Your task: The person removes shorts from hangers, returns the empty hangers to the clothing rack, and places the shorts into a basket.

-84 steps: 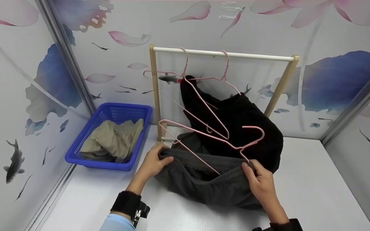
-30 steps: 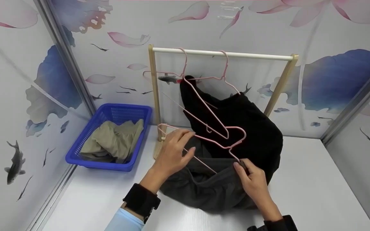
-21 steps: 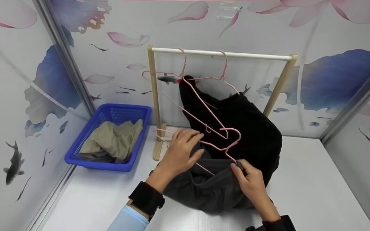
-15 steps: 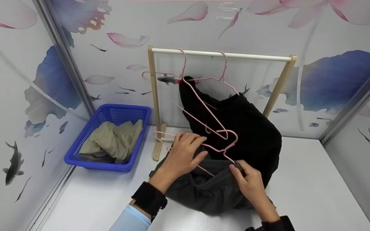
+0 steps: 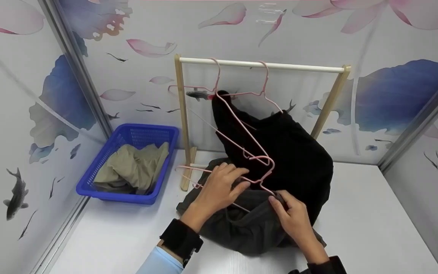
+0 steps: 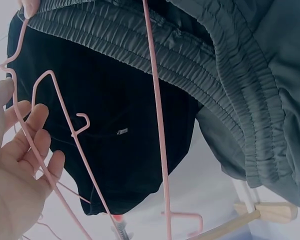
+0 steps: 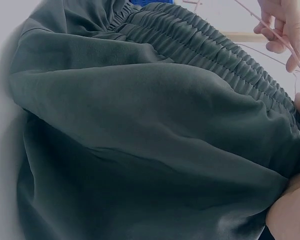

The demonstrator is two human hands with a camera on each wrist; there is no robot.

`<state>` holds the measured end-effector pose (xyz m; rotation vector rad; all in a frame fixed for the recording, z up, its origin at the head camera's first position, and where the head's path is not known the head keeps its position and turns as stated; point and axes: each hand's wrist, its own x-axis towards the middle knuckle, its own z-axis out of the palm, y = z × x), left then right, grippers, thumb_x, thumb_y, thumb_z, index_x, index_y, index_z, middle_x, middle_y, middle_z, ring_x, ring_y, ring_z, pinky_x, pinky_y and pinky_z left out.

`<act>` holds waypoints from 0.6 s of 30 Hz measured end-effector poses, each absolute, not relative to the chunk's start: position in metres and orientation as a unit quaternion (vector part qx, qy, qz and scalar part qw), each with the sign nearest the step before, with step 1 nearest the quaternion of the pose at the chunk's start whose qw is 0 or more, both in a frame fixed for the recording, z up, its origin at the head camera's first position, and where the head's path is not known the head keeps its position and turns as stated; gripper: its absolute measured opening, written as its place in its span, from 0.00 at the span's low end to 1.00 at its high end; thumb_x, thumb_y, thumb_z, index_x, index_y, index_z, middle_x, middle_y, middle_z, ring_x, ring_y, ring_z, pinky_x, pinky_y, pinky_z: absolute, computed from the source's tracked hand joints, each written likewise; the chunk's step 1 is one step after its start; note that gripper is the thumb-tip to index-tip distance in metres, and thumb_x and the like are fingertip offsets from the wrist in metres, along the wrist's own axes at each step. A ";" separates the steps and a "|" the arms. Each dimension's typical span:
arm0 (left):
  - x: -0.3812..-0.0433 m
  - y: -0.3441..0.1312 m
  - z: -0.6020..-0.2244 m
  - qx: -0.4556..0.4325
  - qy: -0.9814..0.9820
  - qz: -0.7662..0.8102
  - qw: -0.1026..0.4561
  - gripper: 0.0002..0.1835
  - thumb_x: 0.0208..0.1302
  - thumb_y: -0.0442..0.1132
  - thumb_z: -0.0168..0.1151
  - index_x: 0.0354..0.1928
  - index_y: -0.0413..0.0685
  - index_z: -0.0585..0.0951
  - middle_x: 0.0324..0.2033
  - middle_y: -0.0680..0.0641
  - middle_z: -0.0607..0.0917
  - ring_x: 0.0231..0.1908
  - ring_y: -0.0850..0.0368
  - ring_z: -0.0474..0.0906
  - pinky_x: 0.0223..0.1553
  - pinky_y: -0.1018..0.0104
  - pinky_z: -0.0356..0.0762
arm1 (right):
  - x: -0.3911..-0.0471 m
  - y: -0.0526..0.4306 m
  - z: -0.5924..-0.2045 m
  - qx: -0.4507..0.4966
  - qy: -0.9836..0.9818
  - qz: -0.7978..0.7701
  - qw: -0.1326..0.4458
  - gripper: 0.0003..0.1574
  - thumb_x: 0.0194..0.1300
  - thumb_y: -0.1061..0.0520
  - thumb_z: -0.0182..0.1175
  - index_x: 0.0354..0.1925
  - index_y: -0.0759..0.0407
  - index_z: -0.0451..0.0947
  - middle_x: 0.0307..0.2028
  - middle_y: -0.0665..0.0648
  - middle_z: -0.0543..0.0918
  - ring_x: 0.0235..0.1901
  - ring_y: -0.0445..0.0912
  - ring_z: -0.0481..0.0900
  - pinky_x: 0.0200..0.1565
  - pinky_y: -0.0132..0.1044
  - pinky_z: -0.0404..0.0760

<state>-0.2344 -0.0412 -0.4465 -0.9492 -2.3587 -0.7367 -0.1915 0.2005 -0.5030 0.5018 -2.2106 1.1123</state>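
Dark grey pants (image 5: 247, 238) with a gathered elastic waistband (image 7: 190, 37) lie bunched on the white table. A pink clothes hanger (image 5: 273, 166) is partly inside the waist opening, its hook pointing up and left. My left hand (image 5: 219, 188) holds the hanger's upper arm; in the left wrist view its fingers (image 6: 39, 117) curl loosely over the pink wire. My right hand (image 5: 294, 217) pinches the waistband's right side, where the hanger's other arm enters and is hidden by cloth. Behind my hands hangs a black garment (image 5: 291, 152) on another pink hanger (image 5: 266, 78).
A rack with a white rail (image 5: 302, 67) and wooden legs (image 5: 329, 102) stands at the back. On it also hangs a bare pink hanger (image 5: 242, 125), close to the held hook. A blue basket (image 5: 127, 196) at left holds beige cloth (image 5: 131, 165).
My left hand has left the waistband's left side and moved right onto the hanger. The hanger has since tipped lower and shifted left. My right hand keeps its pinch, drifting slightly left.
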 end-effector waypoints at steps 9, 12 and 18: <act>-0.234 -0.039 -0.450 -0.340 -0.847 -0.319 0.255 0.12 0.72 0.49 0.64 0.44 0.50 0.89 0.32 0.50 0.80 0.35 0.53 0.72 0.44 0.58 0.72 | -0.192 0.199 -0.503 0.191 -0.830 0.423 0.310 0.09 0.62 0.67 0.70 0.42 0.59 0.85 0.36 0.50 0.87 0.34 0.39 0.80 0.41 0.25 0.75; -0.233 -0.040 -0.451 -0.336 -0.842 -0.328 0.264 0.11 0.71 0.48 0.65 0.42 0.50 0.89 0.30 0.51 0.79 0.34 0.54 0.71 0.42 0.59 0.70 | -0.192 0.199 -0.503 0.194 -0.828 0.424 0.312 0.10 0.62 0.68 0.71 0.42 0.60 0.85 0.38 0.52 0.87 0.37 0.41 0.83 0.45 0.23 0.75; -0.233 -0.043 -0.450 -0.330 -0.834 -0.346 0.275 0.10 0.69 0.47 0.67 0.40 0.50 0.90 0.29 0.51 0.78 0.32 0.55 0.70 0.40 0.60 0.67 | -0.193 0.201 -0.505 0.201 -0.824 0.424 0.318 0.11 0.61 0.69 0.70 0.42 0.60 0.85 0.40 0.53 0.88 0.41 0.44 0.84 0.49 0.21 0.73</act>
